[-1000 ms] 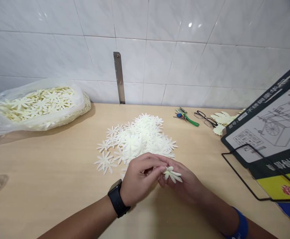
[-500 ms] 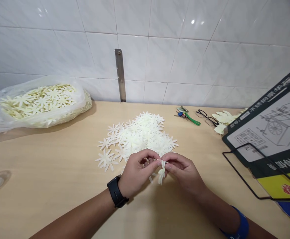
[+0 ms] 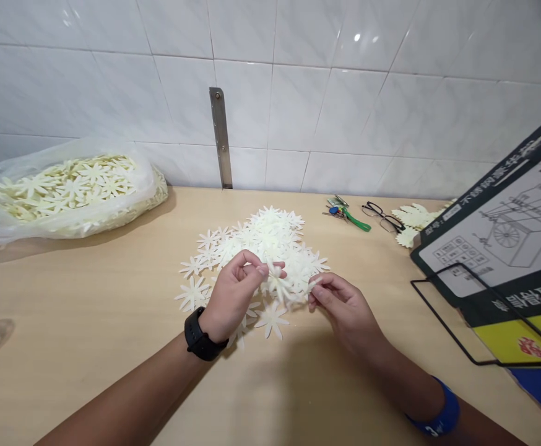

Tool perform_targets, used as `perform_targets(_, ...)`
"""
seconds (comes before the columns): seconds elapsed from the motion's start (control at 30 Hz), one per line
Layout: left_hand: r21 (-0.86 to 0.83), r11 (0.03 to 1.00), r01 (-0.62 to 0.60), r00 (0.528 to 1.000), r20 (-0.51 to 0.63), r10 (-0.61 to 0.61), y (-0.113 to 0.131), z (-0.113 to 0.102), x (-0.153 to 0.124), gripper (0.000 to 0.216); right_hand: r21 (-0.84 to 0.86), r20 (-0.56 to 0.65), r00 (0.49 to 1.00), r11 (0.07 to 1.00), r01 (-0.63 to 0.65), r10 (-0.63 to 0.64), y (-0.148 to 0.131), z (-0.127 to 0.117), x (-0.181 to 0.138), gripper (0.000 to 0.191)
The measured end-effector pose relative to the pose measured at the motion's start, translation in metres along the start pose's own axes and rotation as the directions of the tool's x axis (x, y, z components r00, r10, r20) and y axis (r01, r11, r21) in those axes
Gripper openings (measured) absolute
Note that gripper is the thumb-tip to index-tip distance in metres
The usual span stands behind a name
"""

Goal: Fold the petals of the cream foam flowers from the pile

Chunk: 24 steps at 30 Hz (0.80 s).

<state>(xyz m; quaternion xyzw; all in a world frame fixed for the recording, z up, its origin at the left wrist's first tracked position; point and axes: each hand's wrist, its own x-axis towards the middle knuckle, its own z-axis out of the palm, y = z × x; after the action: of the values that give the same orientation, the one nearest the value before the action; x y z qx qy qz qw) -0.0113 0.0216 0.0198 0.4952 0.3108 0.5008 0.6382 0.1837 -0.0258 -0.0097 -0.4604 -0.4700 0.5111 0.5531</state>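
My left hand, with a black watch on its wrist, pinches one side of a white flower-shaped cutout. My right hand pinches the cutout's other side, so it is stretched between the two hands just above the table. Right behind and under the hands lies a loose pile of the same white flower cutouts. One single cutout lies flat on the table below the hands.
A clear plastic bag full of cutouts sits at the back left. Keys with a green tag, glasses and more cutouts lie at the back right. A printed box with a black wire frame stands on the right.
Both hands have moved up toward the pile and drawn apart. The cutout, bunched between the fingertips before, is now spread out between them.
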Motion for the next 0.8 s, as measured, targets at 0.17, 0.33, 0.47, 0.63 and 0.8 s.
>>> perform_targets(0.17, -0.193, 0.979, 0.065, 0.991, -0.102, -0.086, 0.006, -0.006, 0.007, 0.013, 0.003, -0.016, 0.998, 0.998, -0.057, 0.057, -0.003, 0.002, 0.000, 0.018)
perform_targets(0.33, 0.204, 0.976, 0.070, 0.988, -0.152, -0.039, 0.007, -0.010, 0.005, 0.010, 0.025, 0.030, 0.995, 0.995, -0.097, 0.096, -0.003, 0.003, 0.000, 0.019)
perform_targets(0.47, 0.546, 0.837, -0.037, 0.990, -0.095, 0.105, 0.008, -0.001, -0.006, 0.018, 0.009, 0.066, 0.994, 0.996, -0.091, 0.090, -0.002, 0.004, -0.002, 0.018)
perform_targets(0.63, 0.706, 0.682, -0.189, 0.975, 0.054, 0.214, 0.005, 0.007, -0.018, 0.010, -0.101, 0.014, 0.998, 0.993, -0.063, 0.065, -0.004, 0.006, -0.005, 0.020)
perform_targets(0.8, 0.711, 0.618, -0.335, 0.938, 0.189, 0.292, -0.001, 0.004, -0.019, 0.016, -0.200, -0.037, 0.999, 0.980, 0.016, -0.023, -0.004, 0.009, -0.007, 0.015)
